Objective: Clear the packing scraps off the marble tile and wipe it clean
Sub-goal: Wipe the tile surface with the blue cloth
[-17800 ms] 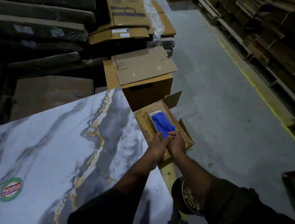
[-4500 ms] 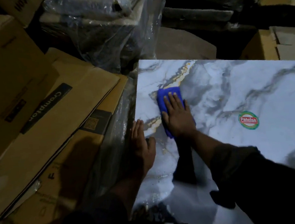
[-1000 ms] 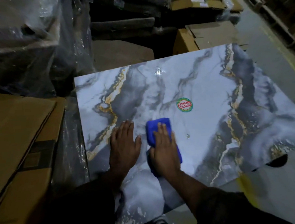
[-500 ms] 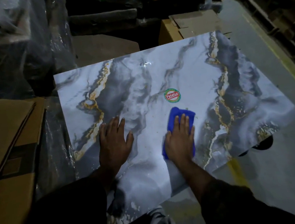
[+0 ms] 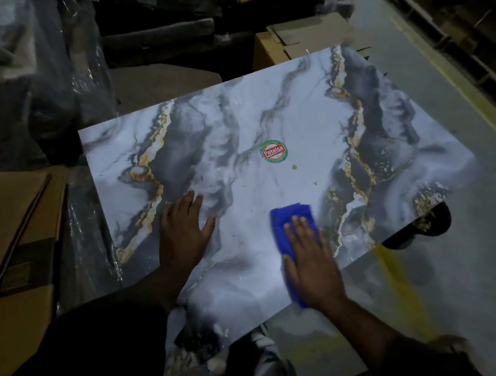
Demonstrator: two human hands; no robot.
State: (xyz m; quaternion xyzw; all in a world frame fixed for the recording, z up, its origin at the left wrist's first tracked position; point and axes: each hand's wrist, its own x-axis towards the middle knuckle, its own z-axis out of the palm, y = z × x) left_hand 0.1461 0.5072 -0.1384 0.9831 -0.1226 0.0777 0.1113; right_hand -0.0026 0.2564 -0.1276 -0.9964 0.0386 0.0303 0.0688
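Your right hand (image 5: pixel 312 267) lies flat, fingers straight, pressing the blue cloth (image 5: pixel 288 229) onto the marble tile (image 5: pixel 294 119) near its front edge. Your left hand (image 5: pixel 182 231) rests open, fingers spread, on the tile well to the left of the cloth. Beyond your right fingertips (image 5: pixel 295 220) sits the round red-and-green sticker (image 5: pixel 273 151), with 2 small brown scraps (image 5: pixel 294 166) just right of it. Flattened cardboard (image 5: pixel 10 236) lies left of your left hand, off the tile.

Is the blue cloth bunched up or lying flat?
Flat: the blue cloth lies spread on the marble tile under the right hand.
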